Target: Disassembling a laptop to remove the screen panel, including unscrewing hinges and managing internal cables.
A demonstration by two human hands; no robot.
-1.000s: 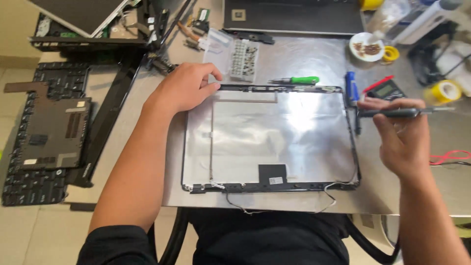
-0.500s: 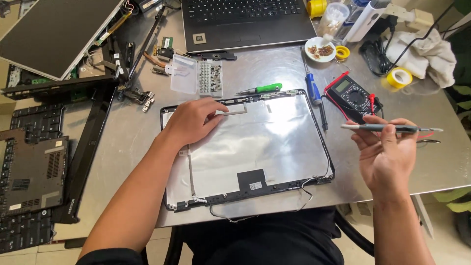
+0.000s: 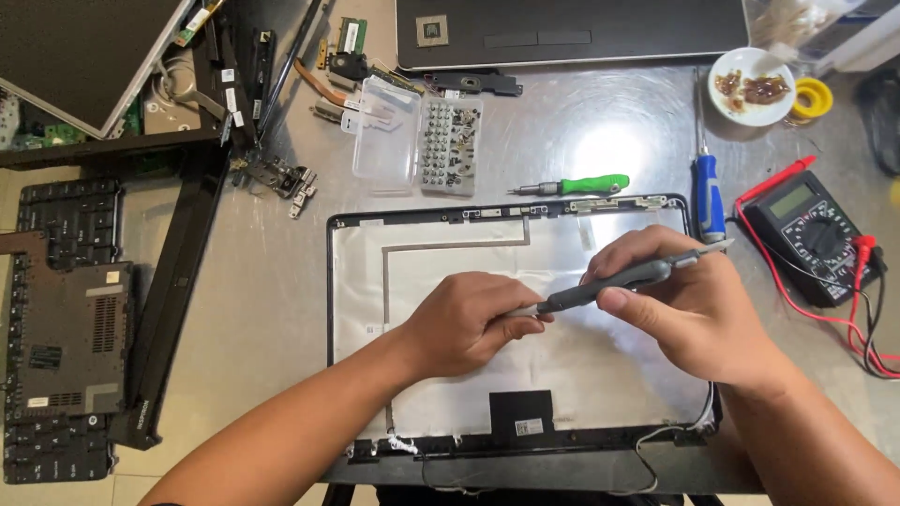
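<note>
Slim grey screwdriver [image 3: 609,286], right hand [image 3: 689,314] gripping handle, left hand [image 3: 469,323] pinching metal tip, over silvery laptop lid [image 3: 450,258]

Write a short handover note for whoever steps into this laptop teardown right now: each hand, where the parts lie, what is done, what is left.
Right hand grips the grey screwdriver by its handle.
Left hand pinches its tip end.
Both are above the laptop lid back cover, lying inner side up on the metal table.
Done: screen panel out, bezel frame off, both at left.
Left: cables along the cover's lower edge remain.
Bit case and green screwdriver sit above the cover.
</note>
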